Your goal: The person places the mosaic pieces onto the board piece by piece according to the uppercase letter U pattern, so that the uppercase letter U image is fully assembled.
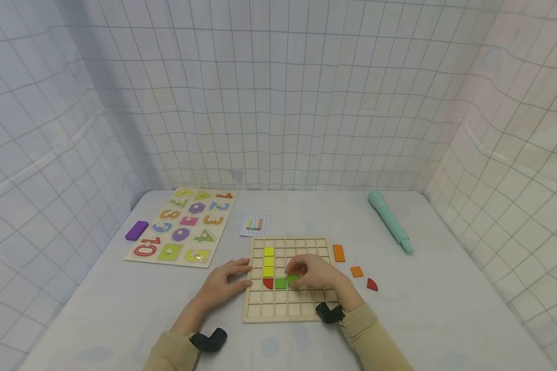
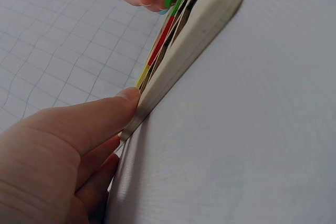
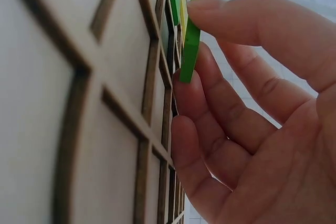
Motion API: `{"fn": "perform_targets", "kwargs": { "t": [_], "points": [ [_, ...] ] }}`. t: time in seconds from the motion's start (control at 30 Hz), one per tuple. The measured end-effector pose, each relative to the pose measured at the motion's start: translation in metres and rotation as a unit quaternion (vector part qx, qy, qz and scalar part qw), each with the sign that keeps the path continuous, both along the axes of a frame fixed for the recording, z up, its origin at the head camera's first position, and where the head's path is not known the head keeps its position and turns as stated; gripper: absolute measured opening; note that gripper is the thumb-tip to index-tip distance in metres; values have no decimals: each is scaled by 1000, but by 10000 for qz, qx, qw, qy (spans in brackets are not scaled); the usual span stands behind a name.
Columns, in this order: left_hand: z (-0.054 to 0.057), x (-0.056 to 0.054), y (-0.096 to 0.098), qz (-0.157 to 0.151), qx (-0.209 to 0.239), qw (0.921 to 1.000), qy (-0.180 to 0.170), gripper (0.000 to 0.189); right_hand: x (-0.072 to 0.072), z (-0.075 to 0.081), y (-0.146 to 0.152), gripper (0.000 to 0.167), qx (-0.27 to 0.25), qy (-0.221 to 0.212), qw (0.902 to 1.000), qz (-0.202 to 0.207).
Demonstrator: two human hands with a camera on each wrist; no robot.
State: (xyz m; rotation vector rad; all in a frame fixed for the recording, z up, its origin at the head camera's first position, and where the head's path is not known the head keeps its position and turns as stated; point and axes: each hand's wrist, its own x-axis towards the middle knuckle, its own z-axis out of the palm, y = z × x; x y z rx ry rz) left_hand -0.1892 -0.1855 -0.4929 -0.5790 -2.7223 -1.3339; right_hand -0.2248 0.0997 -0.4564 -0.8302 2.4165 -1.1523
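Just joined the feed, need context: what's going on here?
A person is filling a wooden grid board with coloured pieces. The right hand pinches a green tile, tilted and not yet flat in a cell. The left hand rests against the board's left edge. Already in: three yellow squares in a column, a red quarter-round below them, and a green square beside that. An orange rectangle, an orange square and another red quarter-round lie off the board's right side.

A card lies behind the grid board, a number puzzle to its left, loose tiles to its right.
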Motion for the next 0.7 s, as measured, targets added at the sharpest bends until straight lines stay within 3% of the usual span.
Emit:
{"fn": "perform_targets", "kwargs": {
  "t": [0.7],
  "points": [
    [1, 0, 0, -88, 8, 9999, 102, 42, 3, 1, -1, 23, 36, -51, 10000, 8]
  ]
}}
